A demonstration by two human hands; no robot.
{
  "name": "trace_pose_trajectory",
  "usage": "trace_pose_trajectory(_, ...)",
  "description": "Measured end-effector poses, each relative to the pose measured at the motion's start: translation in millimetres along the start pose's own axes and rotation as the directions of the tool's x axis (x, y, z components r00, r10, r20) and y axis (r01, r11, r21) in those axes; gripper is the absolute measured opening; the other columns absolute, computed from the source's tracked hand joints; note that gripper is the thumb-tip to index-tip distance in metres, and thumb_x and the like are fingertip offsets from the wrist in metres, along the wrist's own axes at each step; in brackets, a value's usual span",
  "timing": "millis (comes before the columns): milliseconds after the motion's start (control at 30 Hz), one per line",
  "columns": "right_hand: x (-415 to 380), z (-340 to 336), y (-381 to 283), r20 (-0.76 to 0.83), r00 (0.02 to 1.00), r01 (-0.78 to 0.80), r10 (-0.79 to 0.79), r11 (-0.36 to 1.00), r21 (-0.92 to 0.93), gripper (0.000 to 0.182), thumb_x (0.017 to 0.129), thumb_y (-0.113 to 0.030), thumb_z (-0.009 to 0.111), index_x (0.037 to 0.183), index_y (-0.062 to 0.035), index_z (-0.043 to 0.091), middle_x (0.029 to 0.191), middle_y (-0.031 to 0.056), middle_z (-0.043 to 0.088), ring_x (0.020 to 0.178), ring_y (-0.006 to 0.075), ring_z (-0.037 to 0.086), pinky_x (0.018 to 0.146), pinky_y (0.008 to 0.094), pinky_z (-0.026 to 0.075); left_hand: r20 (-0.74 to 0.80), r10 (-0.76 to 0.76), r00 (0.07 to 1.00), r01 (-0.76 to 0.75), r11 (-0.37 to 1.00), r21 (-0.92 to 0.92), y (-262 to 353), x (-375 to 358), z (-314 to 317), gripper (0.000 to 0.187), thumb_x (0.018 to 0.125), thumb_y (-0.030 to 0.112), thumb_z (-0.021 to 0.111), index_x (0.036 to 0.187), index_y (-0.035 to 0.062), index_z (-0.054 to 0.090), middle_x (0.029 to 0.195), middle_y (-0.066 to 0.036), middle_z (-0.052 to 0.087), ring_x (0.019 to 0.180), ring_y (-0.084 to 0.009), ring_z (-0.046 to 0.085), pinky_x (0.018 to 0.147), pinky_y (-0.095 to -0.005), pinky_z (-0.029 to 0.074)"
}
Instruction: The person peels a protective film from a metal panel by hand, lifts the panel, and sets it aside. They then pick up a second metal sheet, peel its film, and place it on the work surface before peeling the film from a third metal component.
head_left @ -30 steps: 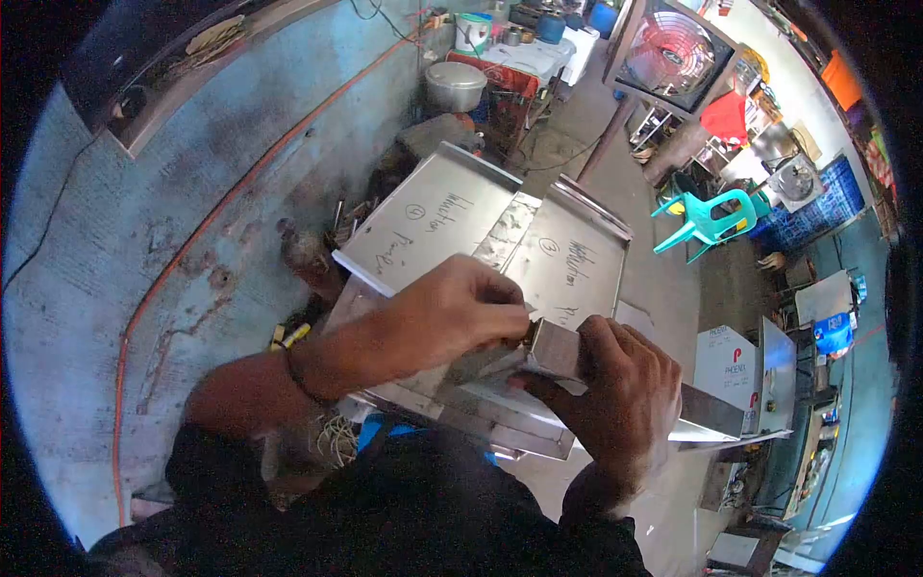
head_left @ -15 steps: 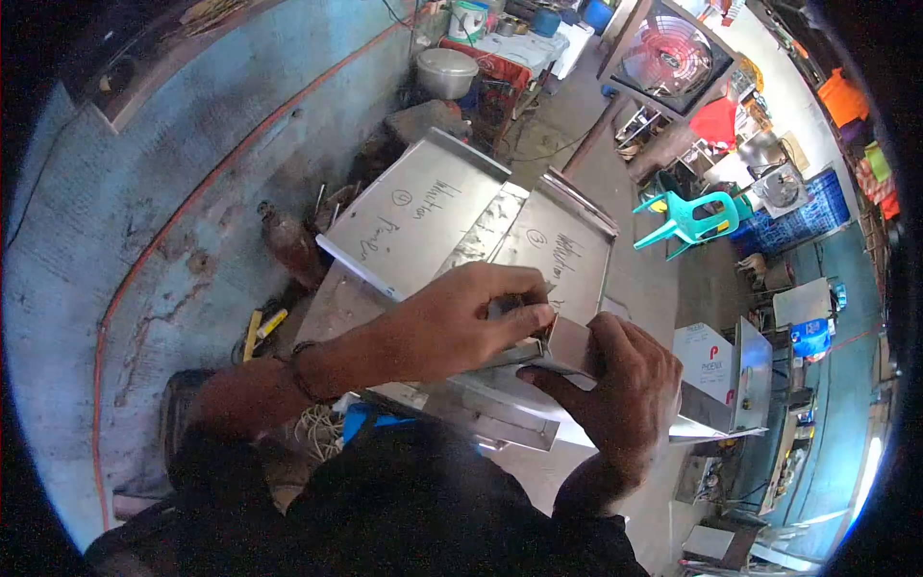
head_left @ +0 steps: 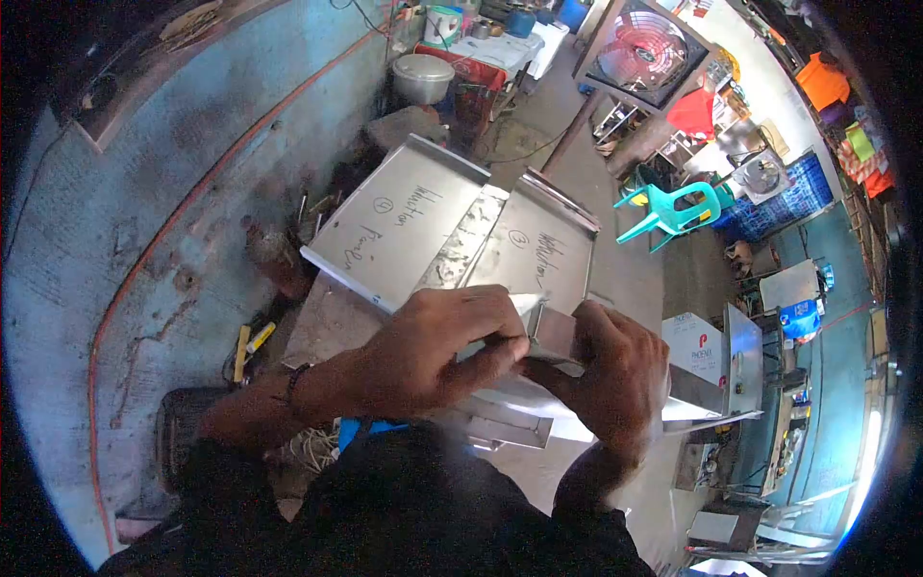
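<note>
My right hand (head_left: 620,370) grips a bent sheet metal part (head_left: 555,335), thumb below and fingers over its right side. Close to the part's left end, my left hand (head_left: 452,341) is closed in a pinch; what lies between its fingertips is hidden. A small whitish pointed piece (head_left: 525,302) shows just behind those fingers. Beyond my hands lie two shallow metal panels with folded edges and black handwriting, the left panel (head_left: 409,207) marked with a circled 4 and the right panel (head_left: 553,231) with a circled 3.
To the right stand a white printed box (head_left: 694,348) and a green plastic chair (head_left: 681,213). A fan (head_left: 642,50) in a square frame is at the far end. A blue wall (head_left: 192,192) runs along the left. Another metal piece (head_left: 505,428) lies under my hands.
My left hand has moved slightly left and down from the metal part, and the whitish pointed piece now shows behind its fingers. My right hand keeps its grip. The whole view has shifted a little.
</note>
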State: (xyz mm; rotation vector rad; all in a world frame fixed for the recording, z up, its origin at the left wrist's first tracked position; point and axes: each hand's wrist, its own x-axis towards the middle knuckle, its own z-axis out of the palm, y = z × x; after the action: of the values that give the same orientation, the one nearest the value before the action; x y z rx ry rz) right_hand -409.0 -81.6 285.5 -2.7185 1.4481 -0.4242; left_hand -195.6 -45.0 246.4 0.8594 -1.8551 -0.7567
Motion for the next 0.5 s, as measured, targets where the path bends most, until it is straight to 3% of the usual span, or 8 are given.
trace_pose_trajectory(67,0.1,-3.6,-2.4,0.014,1.000,-0.009,0.009,1.000,0.017,0.052,0.064,-0.043,0.086,0.091,-0.0081,0.060,0.074,0.0083,0.065,0.070,0.0284,0.068,0.062,0.0422,0.051,-0.142,0.010,0.990,-0.002,0.998,0.056,-7.4,0.9,4.6,0.018,0.093,0.020,0.063,0.090,0.0022,0.059,0.081,-0.011,0.059,0.076,-0.0265,0.062,0.069,-0.0371,0.048)
trace_pose_trajectory(100,0.1,-4.5,-3.4,0.033,0.999,-0.017,0.016,0.999,0.033,0.053,0.066,-0.049,0.083,0.083,-0.0080,0.054,0.078,0.0092,0.064,0.076,0.0310,0.067,0.065,0.0445,0.052,-0.143,0.011,0.990,-0.003,0.998,0.060,-6.0,2.4,3.7,0.018,0.093,0.020,0.063,0.090,0.0022,0.059,0.081,-0.011,0.059,0.076,-0.0265,0.062,0.069,-0.0371,0.048)
trace_pose_trajectory(200,1.3,-5.4,-2.6,0.056,0.998,-0.014,0.015,1.000,-0.004,0.053,0.067,-0.049,0.082,0.082,-0.0074,0.054,0.078,0.0101,0.064,0.076,0.0316,0.067,0.064,0.0451,0.051,-0.132,-0.025,0.991,0.041,0.992,0.123,-3.3,7.7,3.7,0.024,0.091,0.027,0.068,0.091,0.0044,0.060,0.082,-0.012,0.058,0.075,-0.0289,0.062,0.065,-0.0391,0.049)
trace_pose_trajectory(267,1.7,-5.1,-3.0,0.060,0.998,-0.016,0.017,1.000,-0.012,0.053,0.067,-0.049,0.082,0.082,-0.0073,0.054,0.078,0.0104,0.064,0.075,0.0321,0.067,0.064,0.0457,0.051,-0.108,0.081,0.991,-0.046,0.954,0.297,-9.7,8.5,10.6,0.026,0.087,0.029,0.072,0.091,0.0058,0.061,0.082,-0.012,0.058,0.074,-0.0324,0.061,0.062,-0.0408,0.049)
trace_pose_trajectory(433,1.5,-6.7,-4.1,0.053,0.999,-0.012,0.010,0.999,0.033,0.052,0.069,-0.049,0.081,0.082,-0.0066,0.054,0.078,0.0113,0.064,0.076,0.0327,0.067,0.064,0.0468,0.051,-0.098,0.208,0.973,-0.151,0.901,0.407,-5.5,9.0,12.2,0.020,0.083,0.020,0.074,0.090,0.0062,0.061,0.080,-0.012,0.058,0.065,-0.0326,0.058,0.057,-0.0406,0.047)
trace_pose_trajectory(500,2.8,-6.8,-4.4,0.043,0.999,-0.006,0.007,1.000,-0.030,0.051,0.071,-0.049,0.080,0.081,-0.0061,0.054,0.078,0.0120,0.064,0.076,0.0334,0.067,0.064,0.0472,0.051,-0.098,0.260,0.960,-0.191,0.873,0.449,-3.3,7.4,11.4,0.018,0.082,0.017,0.074,0.090,0.0063,0.061,0.079,-0.011,0.058,0.062,-0.0315,0.057,0.056,-0.0405,0.046)
